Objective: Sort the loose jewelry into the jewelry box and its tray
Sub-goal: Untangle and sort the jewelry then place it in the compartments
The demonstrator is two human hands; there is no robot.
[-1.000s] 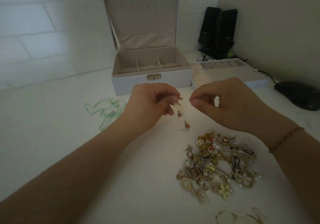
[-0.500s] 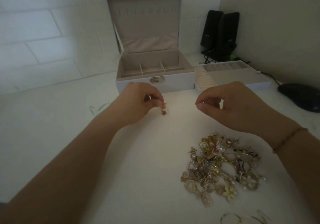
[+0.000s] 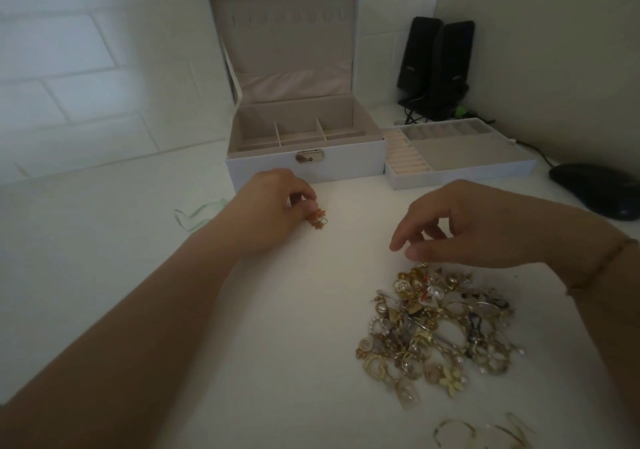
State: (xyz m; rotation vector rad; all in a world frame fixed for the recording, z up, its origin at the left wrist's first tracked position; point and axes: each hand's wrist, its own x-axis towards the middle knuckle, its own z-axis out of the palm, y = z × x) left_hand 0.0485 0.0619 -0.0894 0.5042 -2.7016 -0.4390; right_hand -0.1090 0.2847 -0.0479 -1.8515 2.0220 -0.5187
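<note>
Hands are working at a white table (image 3: 121,292), 1 on each side of the sorting area. The left hand (image 3: 266,213) is pinching a small orange and gold earring (image 3: 317,221) between thumb and fingers, low over the table, just in front of the jewelry box (image 3: 304,162); the piece appears to be resting on or nearly touching the surface, which cannot be told. This placement is probably setting 1 item apart from the rest. The right hand (image 3: 485,226) is hovering with fingers loosely spread and empty, its fingertips (image 3: 398,246) just above the near edge of the jewelry pile (image 3: 440,330), likely reaching for the next piece. The box is standing with its lid raised, showing bare compartments, so that items can be dropped straight in. The tray (image 3: 460,174) is lying just beside the box on its right, its ring rolls and cells exposed for the same reason. Both containers are looking unfilled, so the sorting is judged barely begun.
</note>
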